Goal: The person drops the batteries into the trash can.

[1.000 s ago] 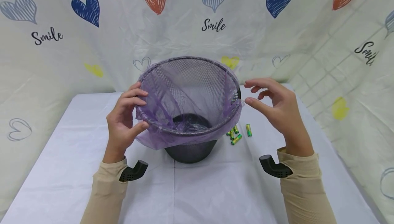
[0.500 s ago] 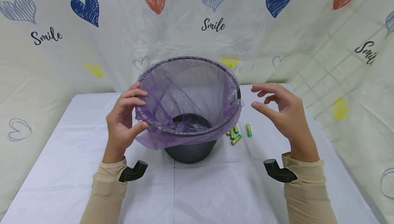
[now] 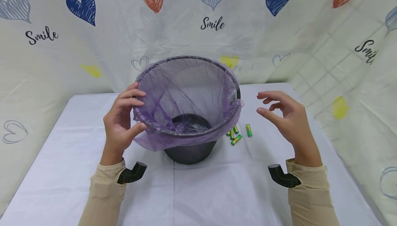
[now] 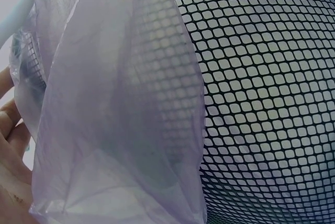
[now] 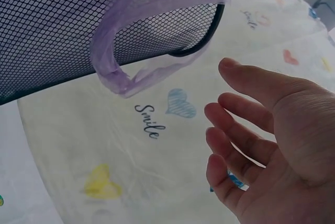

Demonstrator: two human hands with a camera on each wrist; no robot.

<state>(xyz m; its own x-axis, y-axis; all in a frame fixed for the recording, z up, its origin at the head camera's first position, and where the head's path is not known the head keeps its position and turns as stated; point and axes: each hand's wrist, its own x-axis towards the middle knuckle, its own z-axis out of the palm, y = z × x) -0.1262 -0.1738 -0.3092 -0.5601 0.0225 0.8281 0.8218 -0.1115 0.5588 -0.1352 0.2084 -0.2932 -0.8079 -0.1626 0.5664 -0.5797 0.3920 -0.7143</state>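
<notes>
A black mesh trash bin (image 3: 190,154) stands upright mid-table, lined with a thin purple trash bag (image 3: 161,142) folded outward over its rim. At the right the bag gapes, leaving some mesh and rim bare; in the right wrist view this loose bag edge (image 5: 107,64) hangs in a loop. My left hand (image 3: 120,120) grips the bagged rim on the left, fingers over the edge and thumb at the front. Off to the right, my right hand (image 3: 286,119) hovers apart from the bin, fingers loosely bent and holding nothing.
Several green batteries (image 3: 236,139) lie close together right of the bin's base, with one battery (image 3: 249,130) a little apart. The table has a white cover (image 3: 198,195). A curtain (image 3: 186,29) printed with hearts hangs behind it.
My right hand has moved away from the bin's rim, to the right and slightly toward me. My left hand keeps its hold. The whole head view has shifted slightly.
</notes>
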